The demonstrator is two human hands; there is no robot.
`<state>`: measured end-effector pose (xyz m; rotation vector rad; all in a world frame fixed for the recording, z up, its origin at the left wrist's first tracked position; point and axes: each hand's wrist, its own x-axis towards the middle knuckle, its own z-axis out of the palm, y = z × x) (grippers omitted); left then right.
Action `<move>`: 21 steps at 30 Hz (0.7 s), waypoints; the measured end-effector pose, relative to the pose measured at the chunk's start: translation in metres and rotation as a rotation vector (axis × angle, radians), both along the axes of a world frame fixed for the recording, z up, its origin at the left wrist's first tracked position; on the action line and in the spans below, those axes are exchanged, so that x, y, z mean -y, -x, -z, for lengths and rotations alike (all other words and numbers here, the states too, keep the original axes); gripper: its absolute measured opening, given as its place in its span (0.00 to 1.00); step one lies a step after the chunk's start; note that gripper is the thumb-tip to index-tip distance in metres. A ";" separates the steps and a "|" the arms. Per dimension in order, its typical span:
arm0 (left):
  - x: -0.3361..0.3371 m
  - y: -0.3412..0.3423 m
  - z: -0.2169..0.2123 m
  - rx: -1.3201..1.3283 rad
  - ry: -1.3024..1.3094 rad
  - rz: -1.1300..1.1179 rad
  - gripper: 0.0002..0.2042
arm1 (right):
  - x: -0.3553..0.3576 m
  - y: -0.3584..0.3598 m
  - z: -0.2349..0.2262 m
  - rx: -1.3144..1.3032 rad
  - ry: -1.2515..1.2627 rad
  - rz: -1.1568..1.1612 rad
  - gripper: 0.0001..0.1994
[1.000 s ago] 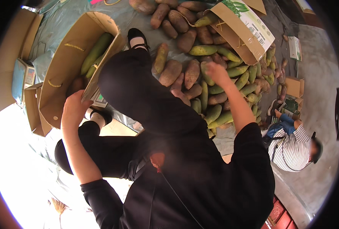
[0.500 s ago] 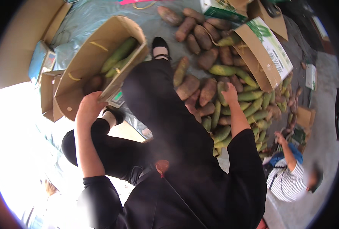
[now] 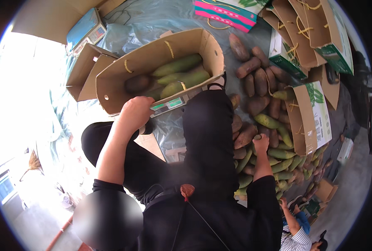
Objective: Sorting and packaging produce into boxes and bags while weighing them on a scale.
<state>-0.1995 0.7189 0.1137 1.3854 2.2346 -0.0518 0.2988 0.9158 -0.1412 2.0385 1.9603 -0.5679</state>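
Note:
My left hand (image 3: 135, 112) grips the near edge of an open cardboard box (image 3: 123, 71) that holds several green and brown mangoes (image 3: 182, 75) and rests on a weighing scale (image 3: 169, 104). My right hand (image 3: 260, 144) reaches down into a pile of loose mangoes (image 3: 257, 88) on the ground, fingers curled on a fruit there; what it holds is mostly hidden by the hand. My black-trousered legs (image 3: 207, 138) lie between the two hands.
Empty cardboard boxes (image 3: 83, 71) sit left of the box. Printed green-and-white cartons (image 3: 315, 113) and gift boxes (image 3: 228, 12) stand at the top and right. A blue plastic sheet (image 3: 152, 21) covers the ground. Another person (image 3: 297, 230) crouches at the lower right.
The view has swung, bringing the box toward the centre. My left hand stays on the box edge. My right hand has drawn in toward my leg, still on the pile.

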 end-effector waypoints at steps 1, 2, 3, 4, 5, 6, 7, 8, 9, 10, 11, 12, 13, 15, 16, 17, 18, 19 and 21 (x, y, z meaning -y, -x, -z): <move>0.000 0.001 0.000 0.001 -0.007 -0.015 0.07 | 0.005 0.000 -0.005 0.005 -0.021 -0.051 0.29; 0.000 0.000 -0.001 -0.019 0.049 -0.021 0.09 | 0.010 0.000 -0.008 0.009 -0.039 -0.101 0.27; -0.001 -0.001 -0.001 -0.038 0.106 -0.026 0.12 | 0.015 0.000 -0.013 0.010 -0.044 -0.112 0.27; 0.000 -0.001 0.000 -0.036 0.103 -0.035 0.12 | 0.021 0.002 -0.022 -0.045 -0.096 -0.114 0.26; 0.001 -0.001 0.000 -0.044 0.097 -0.029 0.11 | 0.023 0.005 -0.030 -0.101 -0.148 -0.114 0.26; 0.002 -0.001 0.001 -0.051 0.090 -0.022 0.10 | 0.021 0.008 -0.037 -0.100 -0.152 -0.122 0.26; 0.002 -0.002 0.001 -0.047 0.086 -0.027 0.10 | 0.021 0.008 -0.044 -0.176 -0.195 -0.085 0.27; 0.001 -0.003 0.001 -0.056 0.093 -0.019 0.09 | 0.019 0.009 -0.051 -0.252 -0.238 -0.048 0.27; 0.002 -0.003 0.000 -0.065 0.099 -0.010 0.08 | 0.015 0.009 -0.059 -0.248 -0.243 -0.053 0.27; 0.003 -0.001 0.003 -0.063 0.093 -0.015 0.08 | 0.008 0.009 -0.067 -0.362 -0.273 -0.063 0.28; 0.006 0.000 0.007 -0.086 0.048 0.028 0.06 | 0.001 0.009 -0.076 -0.477 -0.303 -0.074 0.28; 0.008 0.001 0.009 -0.109 0.002 0.070 0.05 | -0.007 0.012 -0.084 -0.552 -0.312 -0.005 0.26; 0.008 0.001 0.008 -0.108 -0.004 0.067 0.05 | -0.013 0.022 -0.103 -0.551 -0.318 -0.009 0.26; 0.008 0.000 0.007 -0.078 0.061 0.023 0.06 | -0.024 0.053 -0.151 -0.765 -0.329 0.086 0.24; 0.007 -0.001 0.008 -0.077 0.057 0.020 0.06 | -0.029 0.066 -0.172 -0.893 -0.313 0.109 0.23; 0.006 -0.001 0.009 -0.095 0.072 0.029 0.06 | -0.035 0.080 -0.192 -1.024 -0.292 0.131 0.23; 0.005 -0.002 0.009 -0.110 0.086 0.040 0.06 | -0.040 0.093 -0.216 -1.090 -0.297 0.111 0.23; 0.005 -0.002 0.008 -0.110 0.084 0.035 0.06 | -0.045 0.107 -0.241 -1.157 -0.299 0.088 0.24; 0.004 -0.002 0.008 -0.092 0.055 0.065 0.05 | -0.047 0.136 -0.290 -1.236 -0.383 0.000 0.26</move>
